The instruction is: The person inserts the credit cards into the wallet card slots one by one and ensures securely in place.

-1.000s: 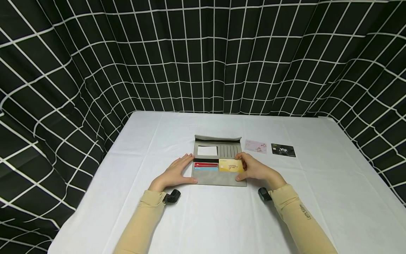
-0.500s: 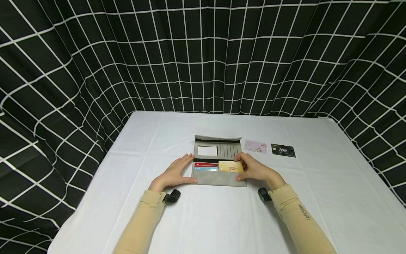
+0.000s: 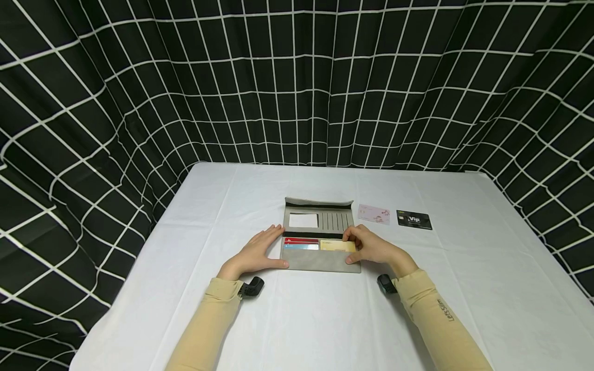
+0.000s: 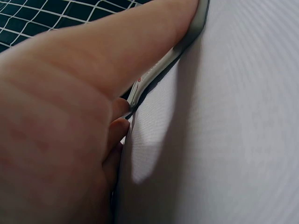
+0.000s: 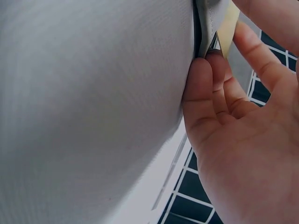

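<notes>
A grey wallet (image 3: 320,260) lies unfolded on the white table. My left hand (image 3: 252,253) rests along its left side, fingers stretched out and the thumb at the lower left corner. At the wallet's right side, my right hand (image 3: 375,247) has bent fingers at the top edge of a yellow card (image 3: 335,246) and its thumb on the pocket front. That card sits partly inside the right lower pocket; the right wrist view shows the yellow card (image 5: 227,32) by the fingertips. In the left lower pocket are red cards (image 3: 300,240) and a light blue card (image 3: 300,247).
To the wallet's right lie a pink card (image 3: 374,214) and a black VIP card (image 3: 414,219). A white insert (image 3: 303,220) shows in the wallet's upper half, beside several narrow slots (image 3: 335,221). Behind the white tablecloth (image 3: 297,319) hangs a black gridded curtain (image 3: 297,93).
The yellow card has slid down into its pocket, so less of it shows. My right fingertips have moved slightly down with it. The left hand and wallet stay put.
</notes>
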The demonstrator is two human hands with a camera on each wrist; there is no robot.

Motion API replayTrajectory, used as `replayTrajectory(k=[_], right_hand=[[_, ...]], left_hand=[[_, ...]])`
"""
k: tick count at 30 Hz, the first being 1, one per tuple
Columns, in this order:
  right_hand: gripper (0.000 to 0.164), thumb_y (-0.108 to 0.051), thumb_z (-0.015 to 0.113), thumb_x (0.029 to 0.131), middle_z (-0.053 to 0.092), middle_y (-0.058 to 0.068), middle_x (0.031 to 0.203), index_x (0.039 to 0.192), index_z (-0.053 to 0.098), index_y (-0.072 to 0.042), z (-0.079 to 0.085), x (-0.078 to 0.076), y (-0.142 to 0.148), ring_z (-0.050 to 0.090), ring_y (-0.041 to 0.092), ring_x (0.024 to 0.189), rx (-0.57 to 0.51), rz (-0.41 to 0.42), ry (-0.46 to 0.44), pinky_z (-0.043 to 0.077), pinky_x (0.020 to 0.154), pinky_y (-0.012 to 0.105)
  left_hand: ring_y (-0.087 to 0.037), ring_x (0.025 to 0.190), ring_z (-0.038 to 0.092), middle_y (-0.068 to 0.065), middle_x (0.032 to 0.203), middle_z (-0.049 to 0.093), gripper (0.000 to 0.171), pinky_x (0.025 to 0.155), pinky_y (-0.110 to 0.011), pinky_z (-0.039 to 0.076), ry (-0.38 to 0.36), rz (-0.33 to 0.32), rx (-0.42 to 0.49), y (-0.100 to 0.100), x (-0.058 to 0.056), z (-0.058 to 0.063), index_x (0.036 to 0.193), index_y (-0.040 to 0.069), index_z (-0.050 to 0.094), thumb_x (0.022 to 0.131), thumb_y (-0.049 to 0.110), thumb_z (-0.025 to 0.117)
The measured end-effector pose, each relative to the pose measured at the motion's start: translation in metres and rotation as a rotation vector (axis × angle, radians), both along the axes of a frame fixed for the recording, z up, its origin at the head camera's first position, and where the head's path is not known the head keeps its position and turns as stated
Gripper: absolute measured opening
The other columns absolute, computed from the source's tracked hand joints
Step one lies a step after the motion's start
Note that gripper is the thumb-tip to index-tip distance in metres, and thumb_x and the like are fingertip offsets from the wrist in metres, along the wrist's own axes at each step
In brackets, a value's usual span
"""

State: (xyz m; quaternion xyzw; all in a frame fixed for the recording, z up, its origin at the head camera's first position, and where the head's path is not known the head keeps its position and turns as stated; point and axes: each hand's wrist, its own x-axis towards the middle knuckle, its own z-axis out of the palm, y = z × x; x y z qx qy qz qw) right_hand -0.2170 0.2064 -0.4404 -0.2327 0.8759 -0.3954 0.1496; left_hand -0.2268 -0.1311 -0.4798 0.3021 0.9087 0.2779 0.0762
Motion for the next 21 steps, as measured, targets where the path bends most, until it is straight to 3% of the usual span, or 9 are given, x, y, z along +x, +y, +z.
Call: replayTrajectory(k=[8, 21], right_hand=[[0.034, -0.011, 0.080, 0.071, 0.041, 0.012, 0.097, 0.094, 0.055, -0.007, -0.0021, 0.0002, 0.0020, 0.043, 0.025, 0.088, -0.002, 0.006, -0.012, 0.041, 0.077, 0.035], [0.037, -0.007, 0.076, 0.074, 0.043, 0.014, 0.100, 0.108, 0.061, -0.003, -0.0009, 0.0039, -0.0032, 0.037, 0.025, 0.086, 0.002, 0.080, 0.057, 0.036, 0.072, 0.031]], left_hand=[[-0.018, 0.138, 0.010, -0.005, 0.152, 0.019, 0.097, 0.111, -0.036, 0.007, -0.001, 0.003, 0.000, -0.0001, -0.0009, -0.0016, 0.148, 0.010, 0.023, 0.075, 0.058, 0.067], [-0.018, 0.139, 0.010, -0.005, 0.152, 0.018, 0.098, 0.111, -0.036, 0.007, -0.012, 0.006, -0.001, -0.0002, 0.0000, 0.0002, 0.148, 0.011, 0.023, 0.075, 0.058, 0.066]])
